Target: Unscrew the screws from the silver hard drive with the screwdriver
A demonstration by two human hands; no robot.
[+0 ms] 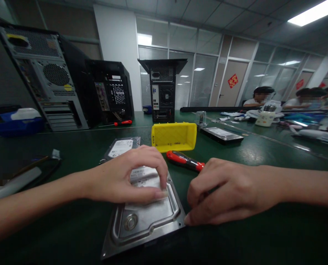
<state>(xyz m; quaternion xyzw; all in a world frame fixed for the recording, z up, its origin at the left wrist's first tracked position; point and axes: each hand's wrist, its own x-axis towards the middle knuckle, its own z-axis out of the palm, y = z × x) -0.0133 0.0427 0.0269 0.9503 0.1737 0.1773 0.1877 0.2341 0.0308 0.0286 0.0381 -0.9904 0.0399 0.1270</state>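
A silver hard drive (pixel 141 217) lies flat on the green table in front of me. My left hand (pixel 125 180) rests on top of it, fingers curled down and pressing its cover. My right hand (pixel 224 193) is curled with its fingertips pinched against the drive's right edge near the front corner; what it pinches, if anything, is hidden. A red and black screwdriver (pixel 184 161) lies on the table just beyond my hands. A second hard drive (pixel 121 147) lies behind the first one.
A yellow plastic bin (pixel 174 136) stands behind the screwdriver. Another drive (pixel 221 134) lies to its right. Three computer towers (pixel 48 77) (pixel 112 92) (pixel 162 90) stand at the back. A blue tray (pixel 14 121) sits far left. People sit at the far right.
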